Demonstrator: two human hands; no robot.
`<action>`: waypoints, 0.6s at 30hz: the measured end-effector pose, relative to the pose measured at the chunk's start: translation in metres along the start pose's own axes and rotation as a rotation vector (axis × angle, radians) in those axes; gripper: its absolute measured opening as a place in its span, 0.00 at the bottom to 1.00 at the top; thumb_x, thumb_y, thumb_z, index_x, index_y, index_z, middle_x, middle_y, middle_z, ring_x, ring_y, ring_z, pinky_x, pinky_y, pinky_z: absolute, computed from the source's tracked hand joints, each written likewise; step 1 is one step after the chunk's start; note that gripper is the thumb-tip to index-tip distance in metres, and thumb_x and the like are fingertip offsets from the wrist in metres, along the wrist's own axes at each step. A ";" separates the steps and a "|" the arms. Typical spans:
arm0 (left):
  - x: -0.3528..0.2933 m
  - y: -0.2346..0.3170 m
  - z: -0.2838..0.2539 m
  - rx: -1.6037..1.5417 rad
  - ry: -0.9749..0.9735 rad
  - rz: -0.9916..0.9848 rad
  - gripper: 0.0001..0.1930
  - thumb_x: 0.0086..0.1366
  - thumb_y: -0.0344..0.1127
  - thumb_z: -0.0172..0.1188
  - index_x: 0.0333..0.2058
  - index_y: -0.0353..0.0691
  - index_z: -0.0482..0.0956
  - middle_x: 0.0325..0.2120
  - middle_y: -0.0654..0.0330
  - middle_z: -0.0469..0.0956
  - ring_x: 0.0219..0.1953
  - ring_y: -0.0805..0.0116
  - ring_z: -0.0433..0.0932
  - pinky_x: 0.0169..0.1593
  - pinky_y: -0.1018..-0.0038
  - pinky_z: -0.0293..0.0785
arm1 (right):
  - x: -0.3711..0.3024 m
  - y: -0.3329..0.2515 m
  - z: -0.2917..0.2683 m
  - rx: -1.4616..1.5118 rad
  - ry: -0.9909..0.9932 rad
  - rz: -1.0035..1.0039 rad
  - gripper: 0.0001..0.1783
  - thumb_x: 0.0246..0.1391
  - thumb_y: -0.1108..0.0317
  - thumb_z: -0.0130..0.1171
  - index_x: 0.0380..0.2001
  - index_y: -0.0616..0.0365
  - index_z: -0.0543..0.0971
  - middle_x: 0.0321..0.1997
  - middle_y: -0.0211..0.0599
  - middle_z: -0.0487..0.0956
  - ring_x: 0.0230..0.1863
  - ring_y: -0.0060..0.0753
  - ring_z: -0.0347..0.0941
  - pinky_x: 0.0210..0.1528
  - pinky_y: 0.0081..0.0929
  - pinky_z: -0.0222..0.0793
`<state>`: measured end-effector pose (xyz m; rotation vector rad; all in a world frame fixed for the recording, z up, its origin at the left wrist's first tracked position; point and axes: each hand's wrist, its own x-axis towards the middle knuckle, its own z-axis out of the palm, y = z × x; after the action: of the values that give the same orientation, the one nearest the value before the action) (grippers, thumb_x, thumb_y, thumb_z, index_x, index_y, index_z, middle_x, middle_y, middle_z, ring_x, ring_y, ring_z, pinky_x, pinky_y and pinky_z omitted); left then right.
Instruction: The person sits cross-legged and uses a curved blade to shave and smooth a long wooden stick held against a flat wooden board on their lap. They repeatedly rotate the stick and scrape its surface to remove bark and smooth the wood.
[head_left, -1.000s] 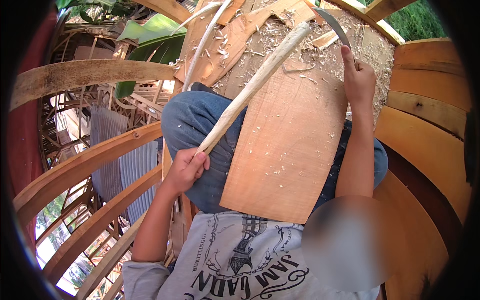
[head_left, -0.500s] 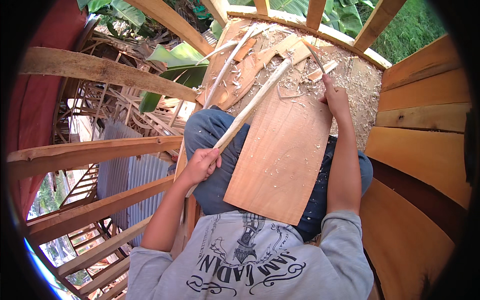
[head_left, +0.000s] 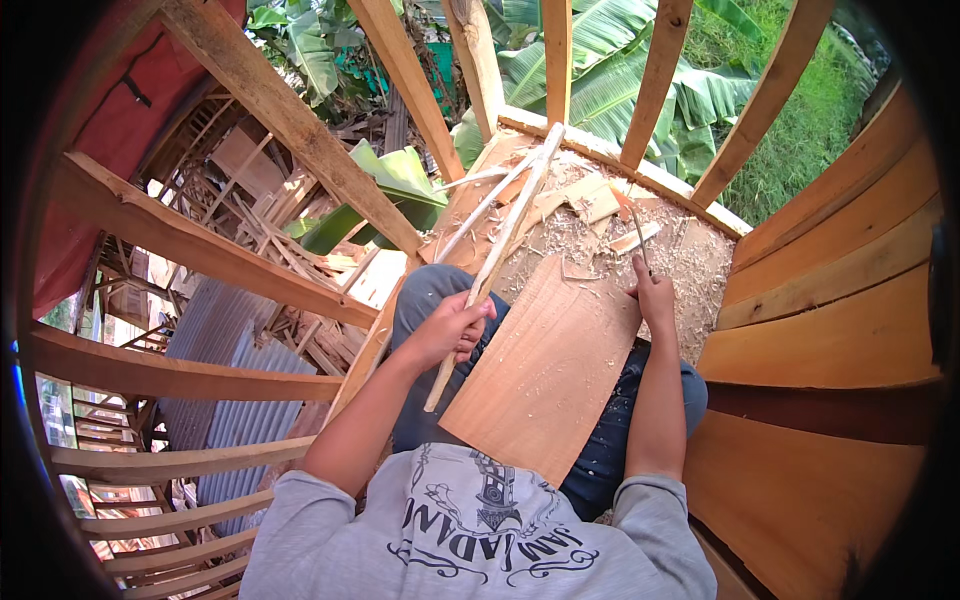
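My left hand [head_left: 452, 330] is closed around a pale, peeled wooden stick [head_left: 515, 220], gripping it near its lower end. The stick slants up and away over the wooden floor, its far tip close to the railing. Off to the right, my right hand [head_left: 654, 296] is closed on a knife [head_left: 639, 232] with a thin, slightly curved blade pointing away from me. The handle is mostly hidden in the fist. Across my lap, between both arms, lies a flat wooden board [head_left: 540, 370] sprinkled with a few shavings. Blade and stick are apart.
Shavings and wood scraps [head_left: 592, 198] litter the floor ahead, beside another thin stick [head_left: 470, 222]. Wooden railing slats [head_left: 290, 120] stand at the left and front. A plank wall [head_left: 810, 330] closes the right. Corrugated metal sheets [head_left: 250, 375] lie below, outside the railing.
My left hand has raised the stick off my leg and its far end now points farther away. The right hand still holds the knife near the board. The whole view has shifted.
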<state>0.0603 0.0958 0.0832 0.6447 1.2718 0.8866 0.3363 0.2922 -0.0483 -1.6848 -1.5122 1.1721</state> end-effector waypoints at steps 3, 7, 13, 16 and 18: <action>0.009 0.017 0.019 -0.093 -0.069 0.008 0.13 0.70 0.45 0.40 0.37 0.42 0.65 0.13 0.73 0.53 0.10 0.83 0.51 0.13 0.84 0.54 | -0.014 -0.008 0.010 -0.017 0.118 -0.133 0.31 0.49 0.44 0.59 0.11 0.64 0.73 0.12 0.36 0.75 0.15 0.23 0.70 0.21 0.25 0.64; 0.015 0.039 0.051 0.004 -0.130 0.103 0.14 0.70 0.46 0.38 0.39 0.41 0.65 0.14 0.74 0.51 0.12 0.83 0.50 0.14 0.83 0.50 | -0.019 -0.019 0.004 0.143 0.225 -0.417 0.22 0.51 0.57 0.58 0.16 0.66 0.74 0.08 0.40 0.67 0.11 0.28 0.65 0.17 0.32 0.57; 0.034 0.025 0.083 0.388 0.013 0.422 0.15 0.70 0.44 0.39 0.36 0.38 0.67 0.14 0.72 0.57 0.15 0.82 0.55 0.19 0.81 0.53 | -0.054 -0.044 0.006 0.062 0.146 -0.707 0.08 0.44 0.69 0.57 0.19 0.63 0.75 0.12 0.47 0.69 0.14 0.46 0.68 0.19 0.35 0.60; 0.045 0.015 0.098 0.537 0.068 0.514 0.14 0.70 0.43 0.40 0.36 0.37 0.67 0.14 0.70 0.59 0.16 0.81 0.58 0.21 0.79 0.56 | -0.074 -0.049 0.015 0.053 0.090 -0.646 0.07 0.43 0.69 0.58 0.19 0.61 0.76 0.13 0.49 0.69 0.15 0.49 0.69 0.19 0.36 0.62; 0.047 0.009 0.111 0.577 0.075 0.478 0.15 0.68 0.40 0.41 0.40 0.32 0.66 0.15 0.55 0.66 0.18 0.66 0.67 0.24 0.70 0.61 | -0.071 -0.044 0.011 0.050 0.128 -0.558 0.08 0.42 0.69 0.56 0.16 0.63 0.75 0.13 0.51 0.69 0.16 0.51 0.69 0.20 0.37 0.62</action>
<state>0.1692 0.1466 0.0881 1.4265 1.4802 0.9312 0.3084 0.2296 0.0009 -1.1623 -1.7013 0.7792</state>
